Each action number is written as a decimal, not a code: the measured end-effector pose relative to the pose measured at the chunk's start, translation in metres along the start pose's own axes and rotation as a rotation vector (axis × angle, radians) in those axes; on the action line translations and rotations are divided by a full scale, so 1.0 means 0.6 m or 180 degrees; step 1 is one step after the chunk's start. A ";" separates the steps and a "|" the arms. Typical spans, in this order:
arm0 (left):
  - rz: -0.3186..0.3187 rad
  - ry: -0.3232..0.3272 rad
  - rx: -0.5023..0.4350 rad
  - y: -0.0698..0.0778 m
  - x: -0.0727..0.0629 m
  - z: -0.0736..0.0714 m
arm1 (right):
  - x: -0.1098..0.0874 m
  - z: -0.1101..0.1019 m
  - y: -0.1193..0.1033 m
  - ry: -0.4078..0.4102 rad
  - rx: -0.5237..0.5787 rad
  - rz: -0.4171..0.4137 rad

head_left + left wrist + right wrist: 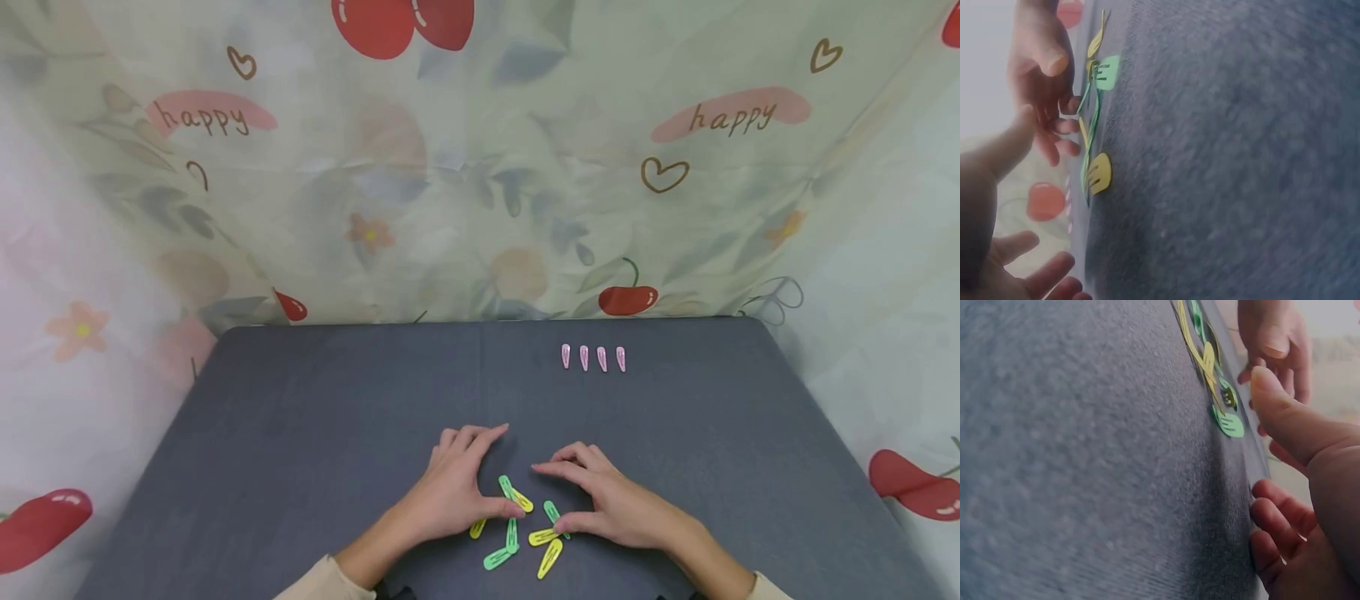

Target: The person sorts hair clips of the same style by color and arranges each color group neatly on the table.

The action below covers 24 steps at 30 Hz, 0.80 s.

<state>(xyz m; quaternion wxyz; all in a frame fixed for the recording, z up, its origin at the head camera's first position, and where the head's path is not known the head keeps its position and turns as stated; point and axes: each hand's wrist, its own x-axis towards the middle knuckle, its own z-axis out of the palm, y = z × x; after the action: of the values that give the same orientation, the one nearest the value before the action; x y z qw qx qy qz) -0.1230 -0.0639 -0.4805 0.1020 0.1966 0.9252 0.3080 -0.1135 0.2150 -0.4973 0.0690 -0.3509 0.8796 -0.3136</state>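
Green and yellow snap hair clips lie loosely scattered near the front of the table, some crossing each other. My left hand [453, 492] hovers over their left side, thumb and fingers spread apart, holding nothing. Its thumb overlaps a green clip [512, 536] in the head view, and a yellow clip [477, 528] shows partly from under the hand. On the other side is my right hand [615, 504], also empty, its thumb tip close to a yellow clip [543, 537] and a green clip [552, 512]. Nearer the front lies another yellow clip [550, 559].
Toward the back right, several pink hair clips [584, 358] stand in a neat, evenly spaced row. The dark grey table [337, 400] is bordered at the back and sides by a printed curtain [465, 225] with cherries and flowers.
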 end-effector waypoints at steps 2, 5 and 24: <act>-0.0006 -0.0008 -0.0014 -0.001 0.002 0.004 | -0.001 0.000 0.004 -0.0009 0.0105 0.0011; -0.0050 -0.0024 -0.0005 -0.004 0.004 0.010 | 0.000 0.001 0.009 -0.0035 0.0270 0.0052; -0.0001 -0.0001 -0.0021 -0.013 0.014 0.020 | 0.022 0.018 0.004 -0.0032 0.0281 0.0414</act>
<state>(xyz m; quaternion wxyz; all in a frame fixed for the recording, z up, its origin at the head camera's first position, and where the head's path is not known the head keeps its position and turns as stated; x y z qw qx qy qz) -0.1295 -0.0598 -0.4953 0.1028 0.1962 0.9242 0.3110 -0.1210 0.2025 -0.5059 0.1091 -0.2912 0.8855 -0.3451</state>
